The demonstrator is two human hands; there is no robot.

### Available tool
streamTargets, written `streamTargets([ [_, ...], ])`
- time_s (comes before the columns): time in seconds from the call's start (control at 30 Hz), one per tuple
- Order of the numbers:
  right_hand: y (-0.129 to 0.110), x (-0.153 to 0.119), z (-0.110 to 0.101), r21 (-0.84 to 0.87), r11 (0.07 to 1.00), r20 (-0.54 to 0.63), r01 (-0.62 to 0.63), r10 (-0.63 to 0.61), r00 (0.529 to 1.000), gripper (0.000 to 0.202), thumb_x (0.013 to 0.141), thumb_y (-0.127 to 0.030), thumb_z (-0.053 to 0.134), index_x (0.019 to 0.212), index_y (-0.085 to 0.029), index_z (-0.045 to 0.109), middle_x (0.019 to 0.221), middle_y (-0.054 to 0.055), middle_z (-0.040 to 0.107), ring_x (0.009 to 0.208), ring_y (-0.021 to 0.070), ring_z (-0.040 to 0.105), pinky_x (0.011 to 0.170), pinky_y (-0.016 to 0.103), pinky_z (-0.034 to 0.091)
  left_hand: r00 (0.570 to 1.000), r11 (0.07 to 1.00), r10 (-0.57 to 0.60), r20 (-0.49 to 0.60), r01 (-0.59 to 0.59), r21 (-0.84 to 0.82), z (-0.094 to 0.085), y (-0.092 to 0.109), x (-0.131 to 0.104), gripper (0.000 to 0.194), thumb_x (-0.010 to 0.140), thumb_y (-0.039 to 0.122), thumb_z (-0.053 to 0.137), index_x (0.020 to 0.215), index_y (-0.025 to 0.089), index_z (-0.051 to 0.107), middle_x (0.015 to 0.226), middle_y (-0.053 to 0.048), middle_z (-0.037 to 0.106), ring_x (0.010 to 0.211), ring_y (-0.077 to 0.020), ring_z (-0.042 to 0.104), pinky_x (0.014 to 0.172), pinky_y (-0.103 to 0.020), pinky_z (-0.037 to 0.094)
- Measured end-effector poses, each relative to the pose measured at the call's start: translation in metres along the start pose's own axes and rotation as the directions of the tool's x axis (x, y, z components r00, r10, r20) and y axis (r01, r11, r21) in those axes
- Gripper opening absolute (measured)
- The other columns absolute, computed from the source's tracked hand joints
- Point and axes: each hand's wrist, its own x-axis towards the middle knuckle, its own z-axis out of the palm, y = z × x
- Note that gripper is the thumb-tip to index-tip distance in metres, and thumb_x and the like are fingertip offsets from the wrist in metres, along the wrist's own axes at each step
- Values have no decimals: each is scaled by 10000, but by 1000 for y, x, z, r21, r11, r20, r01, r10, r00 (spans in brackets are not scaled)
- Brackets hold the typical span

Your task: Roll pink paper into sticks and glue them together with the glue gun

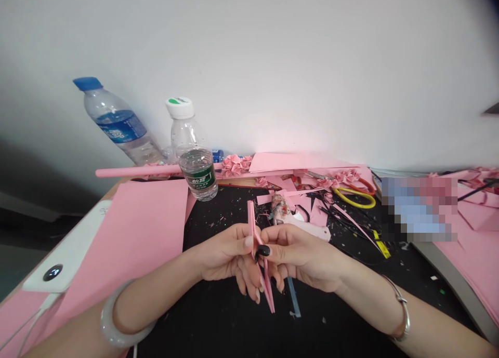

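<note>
A narrow folded strip of pink paper (267,290) stands on edge between my hands above the black mat. My left hand (230,254) pinches it from the left with thumb and fingers. From the right, my right hand (298,251) grips the same strip, its dark-nailed thumb pressed at the middle where the layers part slightly. Just below my right hand lies a translucent bluish stick (293,295). Behind the hands are a pale-handled tool (307,227) and pink paper scraps (318,216).
Two water bottles, one blue-capped (120,124) and one white-capped (194,160), stand at the back left. Pink sheets (136,233) and a white power bank (66,251) lie left. Yellow-handled scissors (354,198), paper flowers (236,164) and cables lie along the back; a blurred screen (419,207) is right.
</note>
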Motion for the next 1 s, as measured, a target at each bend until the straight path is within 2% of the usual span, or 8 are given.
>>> streamTargets([
  [0.13, 0, -1, 1, -4, 1000, 14, 5, -5, 1000, 267, 718, -319, 729, 790, -111, 578, 615, -18, 609, 463, 49, 583, 477, 145, 508, 1000, 1000, -8, -27, 9, 17, 1, -1, -1, 391, 711, 466, 695, 810, 110, 569, 642, -93, 720, 494, -210, 683, 350, -183, 498],
  [0.37, 0, 0, -1, -22, 1000, -7, 22, -22, 1000, 269, 710, -324, 734, 775, -110, 585, 585, -26, 597, 451, 41, 563, 476, 145, 509, 998, 997, 67, -5, -67, -48, -1, -5, 2, 366, 735, 449, 679, 816, 107, 578, 631, -97, 722, 509, -202, 690, 395, -197, 538],
  [0.63, -2, -1, 2, -32, 999, -14, 21, -21, 1000, 271, 714, -330, 728, 763, -110, 579, 556, -26, 594, 434, 40, 549, 467, 149, 509, 999, 997, 35, -1, -35, -74, -3, -5, 0, 383, 730, 448, 680, 799, 75, 625, 628, -108, 716, 501, -201, 686, 383, -179, 526],
  [0.77, 0, 1, 1, -32, 999, -16, 17, -17, 1000, 271, 725, -330, 719, 777, -106, 577, 570, -14, 596, 454, 48, 555, 470, 156, 511, 994, 988, 107, 24, -104, -111, -7, -12, 3, 392, 790, 465, 608, 759, 74, 614, 639, -122, 718, 504, -222, 688, 369, -197, 528],
  [1.0, 3, 2, 0, -32, 999, -2, 35, -35, 999, 280, 746, -349, 695, 813, -108, 569, 621, 3, 602, 498, 57, 570, 502, 160, 502, 983, 982, 179, -39, -181, -60, -3, -13, 6, 361, 794, 433, 620, 715, 80, 617, 553, -93, 699, 418, -195, 657, 348, -190, 506],
])
